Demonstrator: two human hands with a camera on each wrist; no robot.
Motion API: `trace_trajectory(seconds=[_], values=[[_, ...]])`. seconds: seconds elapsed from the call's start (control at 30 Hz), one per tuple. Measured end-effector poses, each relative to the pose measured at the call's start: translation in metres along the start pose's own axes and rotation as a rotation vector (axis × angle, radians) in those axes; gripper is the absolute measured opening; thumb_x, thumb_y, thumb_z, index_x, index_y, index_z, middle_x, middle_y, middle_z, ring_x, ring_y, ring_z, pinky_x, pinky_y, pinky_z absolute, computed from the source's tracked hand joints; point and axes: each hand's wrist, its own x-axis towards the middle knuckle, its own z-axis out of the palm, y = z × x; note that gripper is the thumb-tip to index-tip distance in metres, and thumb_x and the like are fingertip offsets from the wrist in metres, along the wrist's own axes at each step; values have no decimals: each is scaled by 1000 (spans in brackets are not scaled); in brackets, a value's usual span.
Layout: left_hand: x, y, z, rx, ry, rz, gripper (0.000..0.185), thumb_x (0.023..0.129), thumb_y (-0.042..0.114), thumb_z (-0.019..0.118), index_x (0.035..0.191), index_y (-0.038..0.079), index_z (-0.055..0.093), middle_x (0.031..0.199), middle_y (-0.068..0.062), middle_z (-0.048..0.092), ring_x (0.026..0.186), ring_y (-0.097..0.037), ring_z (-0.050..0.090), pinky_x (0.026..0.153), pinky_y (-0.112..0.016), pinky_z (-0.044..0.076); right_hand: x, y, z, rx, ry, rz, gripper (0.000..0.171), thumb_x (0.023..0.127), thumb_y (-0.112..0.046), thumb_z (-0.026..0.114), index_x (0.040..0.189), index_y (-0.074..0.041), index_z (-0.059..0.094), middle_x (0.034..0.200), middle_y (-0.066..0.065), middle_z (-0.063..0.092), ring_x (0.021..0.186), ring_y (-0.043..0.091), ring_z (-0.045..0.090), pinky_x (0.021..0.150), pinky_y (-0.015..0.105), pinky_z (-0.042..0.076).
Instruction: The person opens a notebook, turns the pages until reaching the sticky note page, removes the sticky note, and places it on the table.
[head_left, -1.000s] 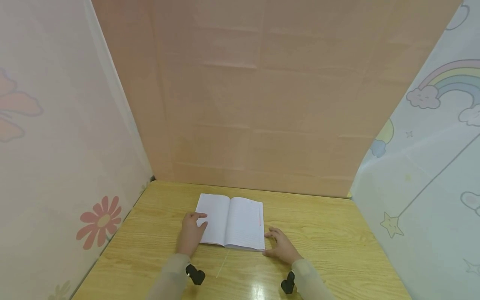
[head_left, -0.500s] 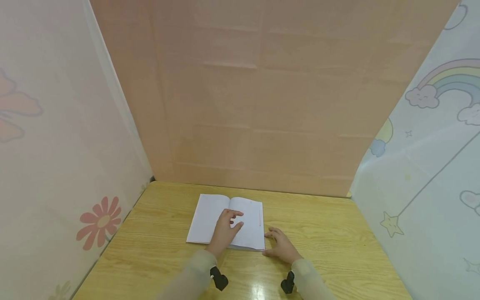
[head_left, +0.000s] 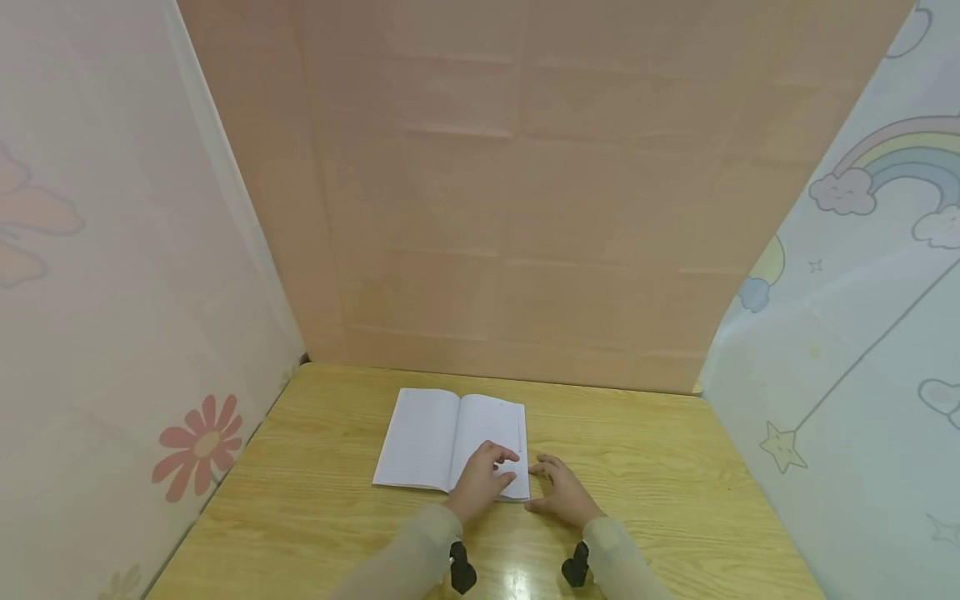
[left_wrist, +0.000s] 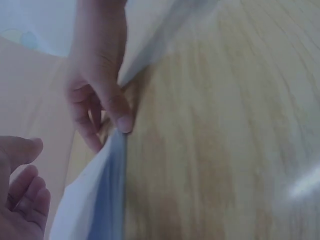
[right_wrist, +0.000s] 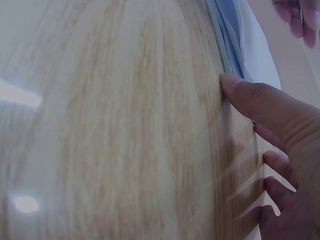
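An open notebook (head_left: 417, 437) with white lined pages lies on the table. Over the lower part of its right-hand page is my left hand (head_left: 480, 482), thumb and forefinger apart with nothing between them. My right hand (head_left: 564, 493) rests on the table at the notebook's near right corner. In the right wrist view the right thumb (right_wrist: 257, 97) touches that corner, while the other fingers lie loosely bent beside the side edge. The left wrist view shows the page edges (left_wrist: 107, 185) slightly fanned under the right thumb.
The wooden table (head_left: 645, 467) extends around the notebook. A plain tan panel (head_left: 495, 208) stands behind its far edge. Patterned cloth walls rise on both sides, with a flower print (head_left: 202, 446) at the left and a rainbow print (head_left: 892, 158) at the right.
My left hand has moved from the left page's outer edge across the notebook to the lower right page. The right hand has stayed at the near right corner.
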Motion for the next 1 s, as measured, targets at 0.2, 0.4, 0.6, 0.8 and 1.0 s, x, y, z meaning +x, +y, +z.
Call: trace_trajectory(seconds=[0.2, 0.4, 0.6, 0.8, 1.0], values=[[-6, -3, 7, 98, -75, -21, 20, 85, 12, 72, 105, 13, 69, 97, 1, 56, 92, -15, 54, 79, -28, 49, 2, 2, 1, 6, 1, -3, 60, 70, -29, 86, 120, -6, 62, 145, 24, 40, 132, 49, 38, 104, 63, 34], [-10, -12, 14, 174, -91, -5, 20, 82, 12, 76, 101, 14, 70, 95, 2, 56, 89, -11, 54, 80, -27, 49, 2, 3, 1, 14, 0, -12, 60, 70, -27, 87, 119, -4, 61, 145, 25, 40, 132, 49, 38, 104, 62, 35], [-10, -16, 18, 194, -89, -5, 22, 78, 12, 79, 99, 14, 70, 93, 3, 56, 88, -10, 54, 79, -27, 49, 1, 4, 1, -2, 0, -10, 62, 70, -29, 87, 120, -4, 61, 145, 25, 41, 131, 49, 38, 104, 63, 35], [-9, -23, 21, 230, -82, -19, 25, 75, 15, 82, 96, 16, 70, 91, 5, 56, 88, -9, 54, 80, -26, 49, 1, 5, 0, -15, -3, -10, 62, 70, -32, 86, 121, -5, 61, 146, 23, 41, 132, 48, 39, 103, 62, 36], [-8, -19, 18, 209, -88, -26, 20, 77, 14, 80, 94, 14, 70, 90, 4, 56, 87, -11, 54, 80, -27, 48, 1, 3, 0, -8, -6, -3, 62, 70, -30, 86, 121, -5, 61, 146, 23, 40, 132, 48, 38, 104, 62, 35]])
